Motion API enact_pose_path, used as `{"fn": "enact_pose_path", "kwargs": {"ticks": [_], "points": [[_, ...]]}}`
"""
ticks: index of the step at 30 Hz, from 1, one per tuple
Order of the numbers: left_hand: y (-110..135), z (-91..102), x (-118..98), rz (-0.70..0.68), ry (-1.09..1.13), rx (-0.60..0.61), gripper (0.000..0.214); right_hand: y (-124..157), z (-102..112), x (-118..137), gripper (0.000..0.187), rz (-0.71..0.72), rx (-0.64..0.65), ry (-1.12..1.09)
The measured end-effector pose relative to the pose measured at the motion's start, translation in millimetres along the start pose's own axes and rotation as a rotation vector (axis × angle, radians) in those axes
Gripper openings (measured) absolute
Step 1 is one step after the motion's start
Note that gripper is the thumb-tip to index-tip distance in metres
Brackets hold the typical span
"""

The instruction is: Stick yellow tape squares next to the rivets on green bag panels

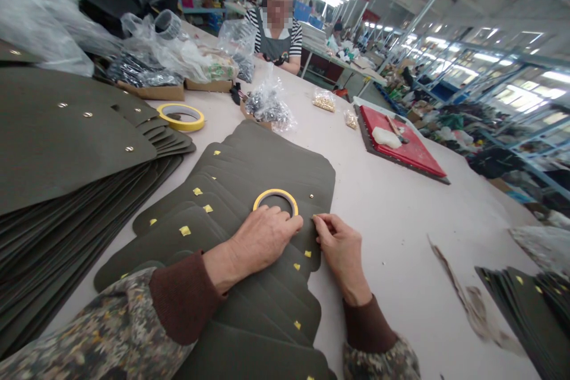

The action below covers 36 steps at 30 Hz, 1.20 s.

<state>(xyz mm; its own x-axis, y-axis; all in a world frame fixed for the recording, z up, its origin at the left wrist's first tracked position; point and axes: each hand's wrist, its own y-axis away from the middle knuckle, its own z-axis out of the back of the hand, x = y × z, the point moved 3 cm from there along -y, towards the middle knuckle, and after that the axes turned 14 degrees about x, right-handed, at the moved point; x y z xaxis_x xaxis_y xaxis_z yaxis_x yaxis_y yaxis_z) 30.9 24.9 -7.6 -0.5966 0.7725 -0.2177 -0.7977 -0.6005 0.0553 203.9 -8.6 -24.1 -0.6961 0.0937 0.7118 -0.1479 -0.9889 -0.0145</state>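
The fanned stack of dark olive panels [267,160] lay on the table right in front of the person, each panel overlapping the next, with small yellow tape squares [184,231] stuck along their edges. The left hand [262,237] was spread flat on the stack, open and pressing on it rather than gripping anything, and its fingers covered the lower edge of a roll of yellow tape [275,192] lying on the panels. The right hand [342,255] sat just beside it at the panels' edge, with its thumb and fingertips [317,221] drawn together. Whether they held a bit of tape was too small to tell. A brown knit cuff [184,297] and a camouflage sleeve [89,326] covered the left arm.

To the left lay a taller stack of panels [66,142] with brass studs [129,148], and a second roll of yellow tape [180,117] sat near its corner. Further along the white table [392,214] were plastic bags of dark hardware [267,104], small bags of brass parts [323,100] and cardboard trays [151,92]. A red board [401,136] with a white lump [386,137] on it lay off to the right, and another stack of panels [521,314] sat at the near right corner. Across the table sat a co-worker [276,29] in a striped top and dark apron
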Motion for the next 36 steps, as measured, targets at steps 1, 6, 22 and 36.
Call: {"fn": "enact_pose_path", "kwargs": {"ticks": [1,6,22,36], "points": [[-0.3,0.8,1.4,0.004,0.019,-0.009,0.012,-2.5,-0.6,3.0,0.024,0.010,-0.002,0.071],[-2.7,4.7,16.2,0.128,0.079,-0.122,0.015,-15.9,1.6,12.7,0.018,0.001,0.065,0.266],[-7.1,5.4,23.0,0.008,0.149,-0.072,0.013,-28.0,10.0,-9.1,0.032,0.250,0.121,0.186],[15.5,13.8,21.3,-0.146,0.348,-0.229,0.048,-1.8,15.5,37.7,0.015,0.455,0.167,-0.077]]}}
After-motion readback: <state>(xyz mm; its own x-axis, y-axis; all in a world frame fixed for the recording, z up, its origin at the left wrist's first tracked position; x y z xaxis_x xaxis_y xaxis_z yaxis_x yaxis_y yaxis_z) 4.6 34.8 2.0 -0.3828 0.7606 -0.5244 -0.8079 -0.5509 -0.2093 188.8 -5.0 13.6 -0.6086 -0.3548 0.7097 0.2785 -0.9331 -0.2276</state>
